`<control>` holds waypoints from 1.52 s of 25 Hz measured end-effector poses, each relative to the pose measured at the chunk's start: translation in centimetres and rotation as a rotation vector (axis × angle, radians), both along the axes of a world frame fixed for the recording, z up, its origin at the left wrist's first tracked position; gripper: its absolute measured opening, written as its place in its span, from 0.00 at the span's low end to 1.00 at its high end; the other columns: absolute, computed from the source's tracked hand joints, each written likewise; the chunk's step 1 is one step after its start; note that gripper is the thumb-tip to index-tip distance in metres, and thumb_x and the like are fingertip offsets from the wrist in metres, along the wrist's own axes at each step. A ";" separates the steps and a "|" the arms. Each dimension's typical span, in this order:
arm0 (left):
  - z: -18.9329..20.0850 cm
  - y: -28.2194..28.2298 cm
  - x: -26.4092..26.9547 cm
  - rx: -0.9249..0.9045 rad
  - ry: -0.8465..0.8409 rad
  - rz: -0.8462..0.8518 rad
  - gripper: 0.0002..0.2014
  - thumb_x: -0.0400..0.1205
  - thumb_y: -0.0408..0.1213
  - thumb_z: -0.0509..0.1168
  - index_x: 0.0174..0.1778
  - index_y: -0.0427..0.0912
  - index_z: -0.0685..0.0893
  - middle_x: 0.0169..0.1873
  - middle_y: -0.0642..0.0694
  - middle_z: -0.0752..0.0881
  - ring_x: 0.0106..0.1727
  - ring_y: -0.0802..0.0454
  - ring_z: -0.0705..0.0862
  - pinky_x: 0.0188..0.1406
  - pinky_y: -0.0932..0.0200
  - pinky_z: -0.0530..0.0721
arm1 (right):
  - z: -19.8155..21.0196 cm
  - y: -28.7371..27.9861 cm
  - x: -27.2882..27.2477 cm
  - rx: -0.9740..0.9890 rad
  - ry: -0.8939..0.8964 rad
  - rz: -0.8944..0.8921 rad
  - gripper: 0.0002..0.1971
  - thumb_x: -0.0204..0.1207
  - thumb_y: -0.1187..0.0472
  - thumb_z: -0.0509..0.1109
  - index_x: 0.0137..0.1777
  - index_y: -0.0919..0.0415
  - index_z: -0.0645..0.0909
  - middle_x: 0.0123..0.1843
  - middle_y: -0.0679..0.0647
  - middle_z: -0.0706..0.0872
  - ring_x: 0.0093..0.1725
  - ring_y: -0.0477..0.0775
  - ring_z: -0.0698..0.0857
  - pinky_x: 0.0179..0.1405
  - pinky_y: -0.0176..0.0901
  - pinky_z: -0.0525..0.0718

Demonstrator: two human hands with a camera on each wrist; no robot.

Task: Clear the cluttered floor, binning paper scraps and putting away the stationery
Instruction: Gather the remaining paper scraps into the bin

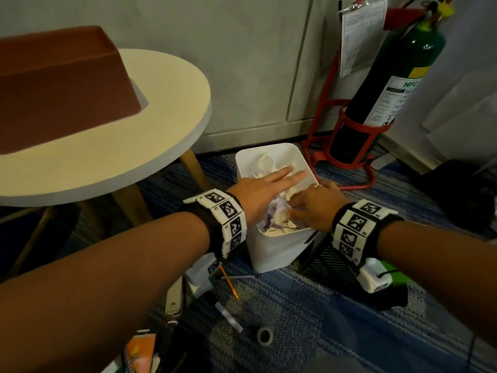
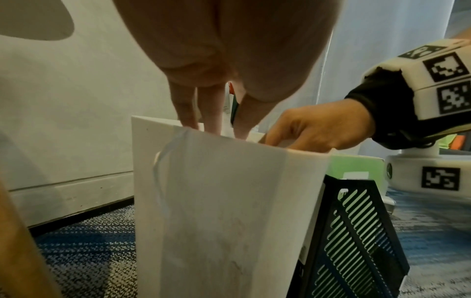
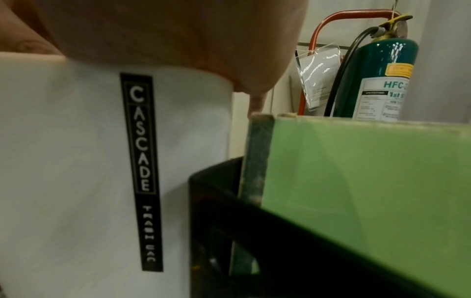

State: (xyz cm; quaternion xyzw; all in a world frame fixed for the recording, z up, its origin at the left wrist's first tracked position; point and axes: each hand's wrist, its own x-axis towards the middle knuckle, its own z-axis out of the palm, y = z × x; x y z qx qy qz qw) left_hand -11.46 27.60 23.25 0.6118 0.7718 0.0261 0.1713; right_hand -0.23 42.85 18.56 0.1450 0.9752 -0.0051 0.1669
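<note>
A white trash bin stands on the blue carpet, full of crumpled paper scraps. My left hand hovers flat over the bin's mouth with straight fingers and holds nothing. From the right, my right hand reaches into the bin. Its fingers lie on the scraps, their tips partly hidden among the paper. The left wrist view shows the right hand dipping over the bin's rim. The bin wall fills the right wrist view.
An orange pencil, a thin pen, a white marker, a tape roll and an orange notebook lie on the carpet. A black mesh file holder with a green folder stands beside the bin. A round table is at left, a fire extinguisher behind.
</note>
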 end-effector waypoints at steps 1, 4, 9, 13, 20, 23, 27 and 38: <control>-0.1 0.1 0.3 0.000 0.016 0.004 0.53 0.73 0.17 0.61 0.82 0.65 0.42 0.84 0.57 0.44 0.70 0.44 0.78 0.44 0.54 0.72 | 0.0 -0.2 0.0 0.004 0.026 -0.020 0.15 0.77 0.42 0.60 0.61 0.41 0.79 0.61 0.42 0.85 0.65 0.54 0.78 0.72 0.62 0.60; 0.4 -0.6 0.6 0.083 0.125 0.056 0.48 0.74 0.24 0.63 0.82 0.63 0.48 0.83 0.53 0.54 0.72 0.44 0.74 0.49 0.50 0.69 | 0.4 -0.5 0.3 0.025 0.148 -0.053 0.27 0.76 0.42 0.65 0.74 0.45 0.68 0.69 0.51 0.81 0.68 0.57 0.77 0.72 0.60 0.59; 1.7 -6.8 -0.3 0.437 -0.072 0.164 0.23 0.75 0.32 0.57 0.65 0.55 0.77 0.57 0.51 0.77 0.51 0.44 0.82 0.46 0.44 0.82 | 3.2 -3.6 -0.1 -0.129 0.633 0.017 0.16 0.81 0.44 0.63 0.61 0.53 0.76 0.59 0.54 0.80 0.59 0.61 0.80 0.60 0.58 0.69; 0.9 -15.0 -1.3 0.239 -0.127 0.202 0.14 0.79 0.36 0.59 0.57 0.57 0.79 0.42 0.59 0.84 0.43 0.55 0.81 0.44 0.51 0.82 | 6.7 -11.1 -2.4 -0.311 0.838 0.183 0.09 0.82 0.51 0.64 0.48 0.56 0.78 0.42 0.51 0.81 0.44 0.54 0.80 0.48 0.53 0.76; -6.4 -33.2 -6.4 -0.244 -0.033 0.366 0.10 0.80 0.41 0.61 0.55 0.54 0.82 0.51 0.49 0.87 0.52 0.44 0.85 0.44 0.59 0.76 | 0.6 -25.6 -7.5 -0.477 0.428 0.513 0.08 0.82 0.48 0.63 0.43 0.49 0.75 0.31 0.46 0.81 0.31 0.52 0.81 0.32 0.44 0.75; -11.5 -41.1 -7.2 -0.276 -0.144 0.598 0.08 0.80 0.39 0.63 0.53 0.52 0.83 0.47 0.47 0.88 0.50 0.43 0.86 0.50 0.54 0.81 | -5.8 -30.2 -9.4 -0.488 0.120 0.465 0.08 0.81 0.45 0.61 0.41 0.43 0.71 0.30 0.42 0.75 0.35 0.52 0.79 0.34 0.43 0.72; -19.3 -48.6 -5.1 -0.259 -0.290 0.898 0.11 0.78 0.43 0.69 0.54 0.46 0.81 0.46 0.43 0.87 0.51 0.41 0.85 0.53 0.50 0.83 | -13.1 -34.2 -10.2 -0.533 0.030 0.480 0.10 0.80 0.48 0.66 0.39 0.50 0.77 0.32 0.44 0.75 0.37 0.57 0.82 0.34 0.44 0.73; -30.1 -53.3 -2.4 -0.101 -0.155 1.127 0.41 0.67 0.41 0.77 0.76 0.45 0.68 0.71 0.34 0.68 0.68 0.29 0.70 0.68 0.40 0.71 | -21.0 -47.5 -12.9 -0.563 -0.305 0.613 0.23 0.85 0.69 0.56 0.79 0.57 0.68 0.80 0.58 0.67 0.76 0.63 0.71 0.72 0.52 0.72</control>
